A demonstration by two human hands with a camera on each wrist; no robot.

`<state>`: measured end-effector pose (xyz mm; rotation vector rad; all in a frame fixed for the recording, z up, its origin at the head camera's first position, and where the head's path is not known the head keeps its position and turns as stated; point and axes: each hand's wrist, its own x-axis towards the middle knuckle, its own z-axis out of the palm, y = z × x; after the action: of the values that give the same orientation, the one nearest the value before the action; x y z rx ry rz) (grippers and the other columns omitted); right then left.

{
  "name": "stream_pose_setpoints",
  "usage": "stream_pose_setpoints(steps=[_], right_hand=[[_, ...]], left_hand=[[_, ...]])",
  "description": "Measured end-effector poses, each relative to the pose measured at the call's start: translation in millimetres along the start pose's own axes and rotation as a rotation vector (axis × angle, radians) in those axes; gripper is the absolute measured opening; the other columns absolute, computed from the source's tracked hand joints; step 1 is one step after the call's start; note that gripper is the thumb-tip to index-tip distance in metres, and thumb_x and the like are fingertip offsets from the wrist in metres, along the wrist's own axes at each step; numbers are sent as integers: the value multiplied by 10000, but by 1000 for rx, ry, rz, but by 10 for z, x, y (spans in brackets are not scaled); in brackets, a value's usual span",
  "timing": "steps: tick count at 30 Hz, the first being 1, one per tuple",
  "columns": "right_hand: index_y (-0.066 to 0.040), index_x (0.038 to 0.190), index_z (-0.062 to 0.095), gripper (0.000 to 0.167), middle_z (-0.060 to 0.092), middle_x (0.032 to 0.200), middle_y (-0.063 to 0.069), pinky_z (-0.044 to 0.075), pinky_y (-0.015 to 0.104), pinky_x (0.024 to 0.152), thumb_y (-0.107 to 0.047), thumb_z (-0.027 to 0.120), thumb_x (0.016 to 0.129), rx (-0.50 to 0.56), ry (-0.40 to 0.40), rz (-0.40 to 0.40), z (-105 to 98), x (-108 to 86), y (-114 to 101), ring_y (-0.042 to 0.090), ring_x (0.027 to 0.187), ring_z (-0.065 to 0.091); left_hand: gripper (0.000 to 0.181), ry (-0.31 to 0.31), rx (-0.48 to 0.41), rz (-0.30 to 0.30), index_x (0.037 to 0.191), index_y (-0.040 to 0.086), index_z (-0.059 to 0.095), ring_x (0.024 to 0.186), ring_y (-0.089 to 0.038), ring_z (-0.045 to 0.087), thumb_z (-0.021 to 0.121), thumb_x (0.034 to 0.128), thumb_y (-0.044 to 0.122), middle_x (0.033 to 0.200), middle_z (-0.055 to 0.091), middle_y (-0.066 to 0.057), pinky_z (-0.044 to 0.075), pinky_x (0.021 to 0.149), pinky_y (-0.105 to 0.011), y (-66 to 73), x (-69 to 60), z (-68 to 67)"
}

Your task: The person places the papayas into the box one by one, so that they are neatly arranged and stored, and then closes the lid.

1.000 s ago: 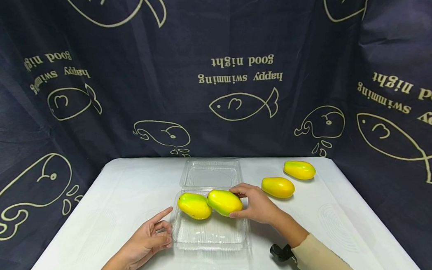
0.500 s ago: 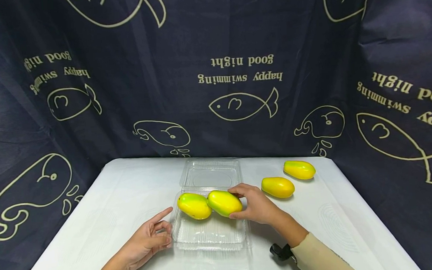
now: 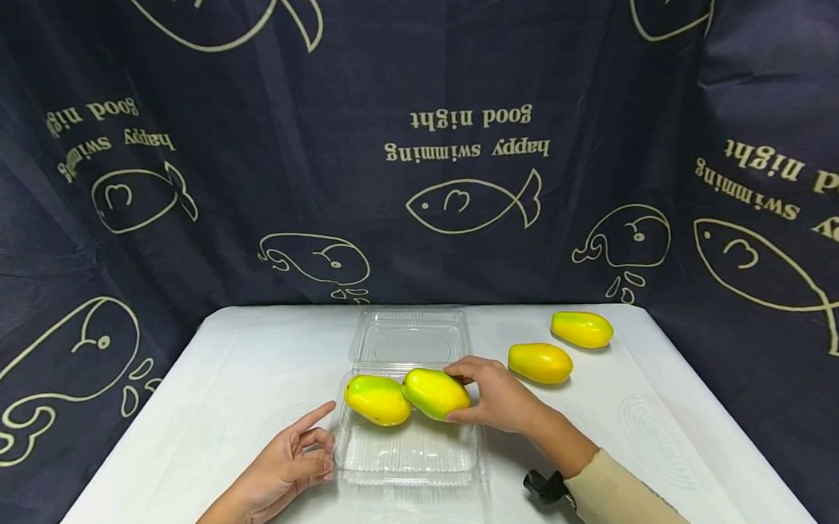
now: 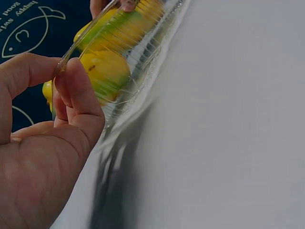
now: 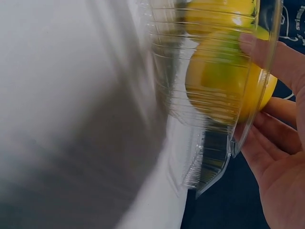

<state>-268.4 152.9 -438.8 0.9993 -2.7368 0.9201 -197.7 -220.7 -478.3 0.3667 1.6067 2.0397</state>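
A clear plastic container lies with its lid folded back on the white table. Two yellow-green papayas sit side by side in its rear part: a left papaya and a right papaya. My right hand grips the right papaya from its right end, thumb in front and fingers behind, also seen in the right wrist view around the papaya. At the container's left rim, my left hand pinches the edge between thumb and finger, as the left hand shows in the left wrist view.
Two more papayas lie on the table to the right, one nearer and one farther back. The open lid extends behind the container. A dark patterned cloth hangs behind the table. A black device is at the right wrist.
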Motion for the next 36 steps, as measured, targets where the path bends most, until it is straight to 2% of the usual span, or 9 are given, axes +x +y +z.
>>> stream_pose_setpoints(steps=[5,11,22,36], right_hand=[[-94,1280,694,622,703,1216,-7,598,346,927,-282,934,738,-9,-9,-2,-15,6,-9,159,1038,707],[-107,1239,713,581,706,1195,-11,600,336,911,-286,937,733,-31,-18,3,-25,7,-24,156,1020,704],[-109,1206,735,539,728,1162,-4,601,327,903,-277,935,734,-58,-32,-17,-43,15,-28,172,1015,704],[-118,1196,738,515,726,1127,-25,597,351,897,-260,932,740,-77,-55,-44,-46,26,-18,188,1006,689]], left_hand=[[940,2,-4,-2,1644,63,-40,856,-38,611,575,953,-107,1053,523,50,586,826,-232,11,-6,10],[946,-16,-19,24,1635,26,-47,860,-42,615,582,942,-114,1060,533,41,591,825,-238,20,-22,16],[940,4,0,0,1643,59,-41,864,-38,615,576,952,-106,1059,520,45,588,834,-237,16,-9,14],[942,-2,-4,11,1640,44,-38,862,-40,609,580,945,-108,1071,525,34,591,839,-245,25,-21,26]])
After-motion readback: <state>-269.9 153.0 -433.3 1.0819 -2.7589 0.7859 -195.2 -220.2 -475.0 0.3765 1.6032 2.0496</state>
